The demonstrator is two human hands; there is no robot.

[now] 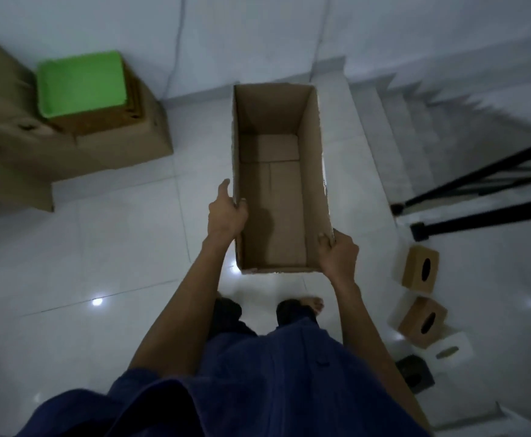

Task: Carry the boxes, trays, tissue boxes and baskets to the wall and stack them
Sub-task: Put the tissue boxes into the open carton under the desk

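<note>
A long open cardboard box (273, 190), empty inside, is held off the floor in front of me. My left hand (228, 212) grips its left rim, thumb over the edge and index finger pointing along the outside. My right hand (338, 253) grips the near right corner of the rim. At the upper left, by the wall, a green tray (81, 83) lies on top of stacked cardboard boxes (125, 140). Two brown tissue boxes (420, 269) (423, 320), a white one (450, 351) and a dark one (415, 375) sit on the floor at the right.
White tiled floor (100, 247) spreads around my feet. A staircase (415, 121) goes down at the upper right. Black tripod legs (478, 197) stand on the floor right of the box. The wall (226, 33) runs across the top.
</note>
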